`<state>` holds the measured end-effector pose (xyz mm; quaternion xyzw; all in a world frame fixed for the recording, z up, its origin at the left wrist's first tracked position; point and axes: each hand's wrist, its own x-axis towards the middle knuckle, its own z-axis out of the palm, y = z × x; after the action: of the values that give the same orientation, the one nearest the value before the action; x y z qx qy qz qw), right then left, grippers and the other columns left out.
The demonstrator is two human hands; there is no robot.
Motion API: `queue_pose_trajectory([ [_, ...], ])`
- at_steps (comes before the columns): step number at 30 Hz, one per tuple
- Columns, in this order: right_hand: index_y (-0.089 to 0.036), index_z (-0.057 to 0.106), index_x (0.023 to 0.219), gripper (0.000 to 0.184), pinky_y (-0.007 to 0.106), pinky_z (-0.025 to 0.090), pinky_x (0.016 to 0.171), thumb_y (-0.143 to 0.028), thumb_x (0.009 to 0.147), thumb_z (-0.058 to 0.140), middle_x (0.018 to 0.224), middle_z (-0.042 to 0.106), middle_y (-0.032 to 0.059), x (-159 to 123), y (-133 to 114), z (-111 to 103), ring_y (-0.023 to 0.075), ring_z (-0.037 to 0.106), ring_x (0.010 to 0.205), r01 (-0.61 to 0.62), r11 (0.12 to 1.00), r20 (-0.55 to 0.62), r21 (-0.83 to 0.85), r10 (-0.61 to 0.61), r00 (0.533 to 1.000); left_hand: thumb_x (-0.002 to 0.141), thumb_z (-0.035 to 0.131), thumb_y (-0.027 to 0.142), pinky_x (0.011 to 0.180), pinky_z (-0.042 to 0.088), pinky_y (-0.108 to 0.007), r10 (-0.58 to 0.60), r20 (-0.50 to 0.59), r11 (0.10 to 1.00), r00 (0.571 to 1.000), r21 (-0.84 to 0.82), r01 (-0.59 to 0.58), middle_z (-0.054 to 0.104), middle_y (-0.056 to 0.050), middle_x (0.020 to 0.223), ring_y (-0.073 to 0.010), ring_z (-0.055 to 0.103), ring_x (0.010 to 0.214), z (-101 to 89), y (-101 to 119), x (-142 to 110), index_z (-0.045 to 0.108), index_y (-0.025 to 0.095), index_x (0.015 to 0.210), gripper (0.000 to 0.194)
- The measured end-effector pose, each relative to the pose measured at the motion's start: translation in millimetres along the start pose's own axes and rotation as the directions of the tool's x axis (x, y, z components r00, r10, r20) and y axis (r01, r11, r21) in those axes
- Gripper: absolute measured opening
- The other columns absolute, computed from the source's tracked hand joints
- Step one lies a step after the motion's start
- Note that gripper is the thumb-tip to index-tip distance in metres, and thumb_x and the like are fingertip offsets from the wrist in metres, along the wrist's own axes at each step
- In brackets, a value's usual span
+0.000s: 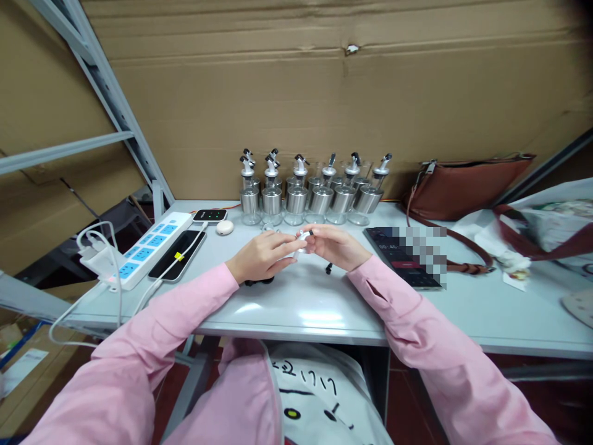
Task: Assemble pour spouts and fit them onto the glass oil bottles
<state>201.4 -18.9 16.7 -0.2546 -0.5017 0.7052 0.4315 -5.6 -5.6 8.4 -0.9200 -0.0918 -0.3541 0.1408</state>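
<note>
My right hand (336, 245) pinches a small silver-white bottle pourer top (302, 237) with a black tip, above the middle of the table. From the other side, my left hand (263, 254) has its fingers and thumb closed on the same piece, partly covering it. A small black part (328, 269) lies on the table below my right hand. More black pieces (259, 282) show under my left wrist, mostly hidden. Behind my hands stand several glass bottles with steel sleeves (296, 201); many carry matching pourer tops (301, 164) with black flaps.
On the left lie a power strip (152, 247) with plugged-in cables, a phone (178, 256), a small black device (210, 215) and a round cream case (225, 227). To the right are another phone (403, 256), a brown bag (467, 185) and its strap. Cardboard (324, 105) walls the back.
</note>
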Motion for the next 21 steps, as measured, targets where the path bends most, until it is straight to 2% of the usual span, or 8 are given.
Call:
queue_pose_trajectory([
  [5, -0.015, 0.070, 0.085, 0.017, 0.027, 0.043, 0.064, -0.025, 0.072, 0.065, 0.057, 0.050, -0.0032, 1.5, 2.1, -1.4, 0.0093, 0.049, 0.056, 0.025, 0.999, 0.030, 0.023, -0.026, 0.999, 0.093, 0.044, 0.028, 0.073, 0.052, -0.031, 0.008, -0.008, 1.000, 1.000, 0.007, -0.008, 0.065, -0.009, 0.103, -0.0172, 0.063, 0.088, -1.2, 1.0, 0.8, 0.048, 0.016, 0.118, 0.028],
  [9, -0.015, 0.071, 0.084, 0.018, 0.026, 0.042, 0.061, -0.027, 0.071, 0.067, 0.059, 0.051, -0.0029, 2.6, 3.3, -1.0, 0.0094, 0.050, 0.057, 0.039, 0.999, 0.011, 0.021, -0.039, 0.999, 0.092, 0.046, 0.027, 0.073, 0.052, -0.031, -0.006, -0.012, 1.000, 1.000, -0.003, 0.006, 0.065, -0.009, 0.103, -0.0180, 0.063, 0.088, -1.8, 0.2, 1.4, 0.048, 0.016, 0.118, 0.029],
  [18, -0.019, 0.071, 0.080, 0.021, 0.026, 0.039, 0.062, -0.030, 0.063, 0.076, 0.064, 0.059, -0.0023, 4.3, 5.9, 2.2, 0.0084, 0.047, 0.057, 0.070, 0.985, -0.064, -0.159, -0.081, 0.995, 0.092, 0.043, 0.032, 0.074, 0.049, -0.030, -0.024, 0.020, 0.999, 1.000, -0.026, 0.025, 0.065, -0.009, 0.105, -0.0181, 0.062, 0.090, -2.3, -0.4, 0.5, 0.042, 0.016, 0.124, 0.035],
  [20, -0.018, 0.070, 0.078, 0.020, 0.026, 0.038, 0.062, -0.033, 0.065, 0.075, 0.066, 0.059, -0.0013, 4.2, 4.5, 2.9, 0.0088, 0.047, 0.059, 0.083, 0.985, -0.089, -0.154, -0.098, 0.991, 0.092, 0.041, 0.037, 0.075, 0.048, -0.030, -0.080, 0.010, 0.997, 0.997, -0.021, 0.080, 0.064, -0.010, 0.105, -0.0177, 0.062, 0.087, -5.3, -2.7, 1.3, 0.042, 0.014, 0.122, 0.037],
  [21, -0.018, 0.070, 0.077, 0.019, 0.025, 0.038, 0.061, -0.033, 0.065, 0.074, 0.068, 0.059, -0.0006, 4.1, 3.4, 3.1, 0.0089, 0.047, 0.059, 0.089, 0.985, -0.105, -0.148, -0.105, 0.989, 0.092, 0.039, 0.038, 0.075, 0.047, -0.030, -0.155, -0.001, 0.988, 0.988, 0.003, 0.155, 0.065, -0.010, 0.103, -0.0174, 0.062, 0.084, -7.7, -5.3, 2.1, 0.044, 0.013, 0.118, 0.036],
])
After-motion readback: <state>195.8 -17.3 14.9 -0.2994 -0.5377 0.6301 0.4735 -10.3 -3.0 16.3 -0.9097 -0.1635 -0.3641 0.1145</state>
